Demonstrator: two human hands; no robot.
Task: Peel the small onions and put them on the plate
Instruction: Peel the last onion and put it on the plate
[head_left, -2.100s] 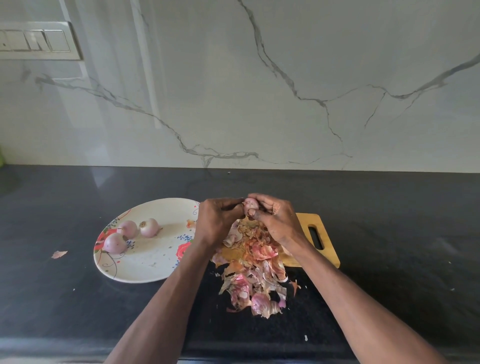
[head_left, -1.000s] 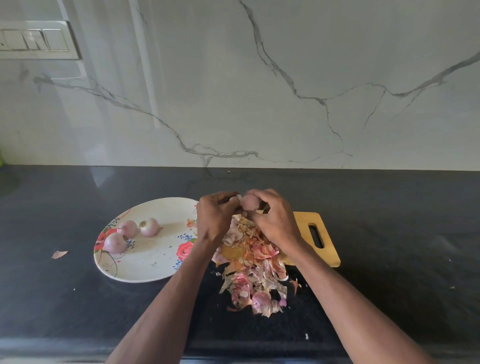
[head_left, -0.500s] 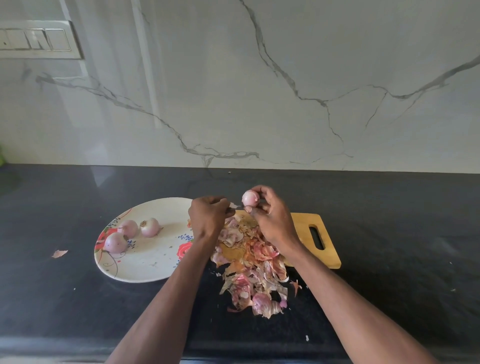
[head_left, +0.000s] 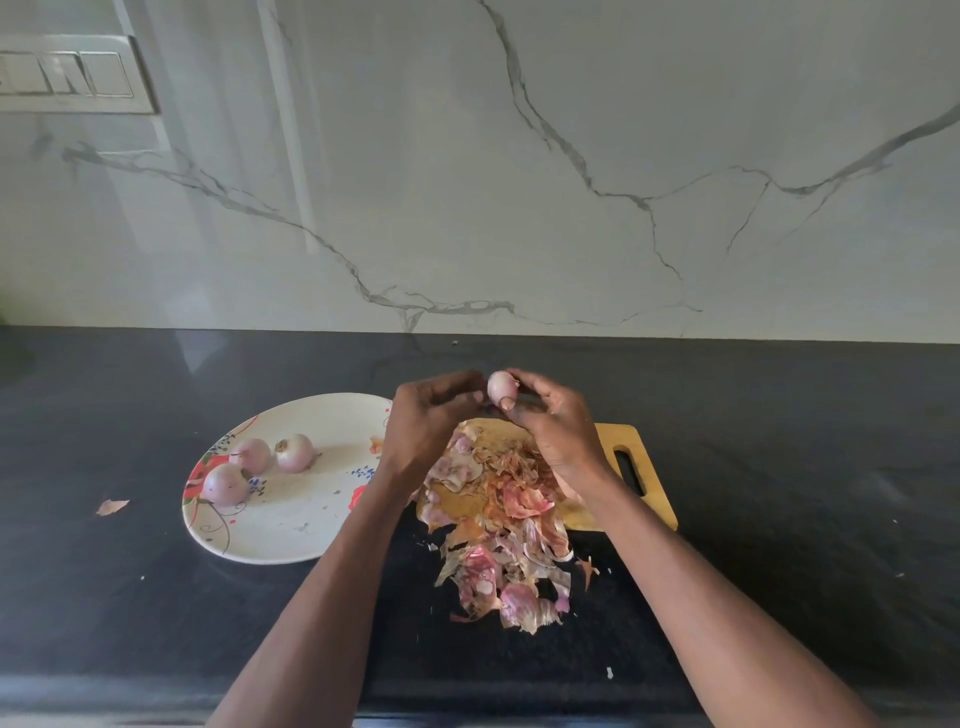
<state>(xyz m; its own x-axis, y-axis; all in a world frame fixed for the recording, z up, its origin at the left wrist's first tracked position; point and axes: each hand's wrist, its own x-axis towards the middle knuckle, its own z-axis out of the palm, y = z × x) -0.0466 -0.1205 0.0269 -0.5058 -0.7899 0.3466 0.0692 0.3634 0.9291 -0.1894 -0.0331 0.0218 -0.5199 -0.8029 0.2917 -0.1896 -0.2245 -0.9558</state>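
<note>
Above black counter, right hand grip pinching small onion, left hand loosely curled alongside.

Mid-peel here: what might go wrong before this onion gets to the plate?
1. The small pink onion is pinched only by the right hand fingertips above the heap of papery peels; it may slip and get lost there.
2. The floral white plate lies behind the left hand; crossing over could knock the three peeled onions.
</note>
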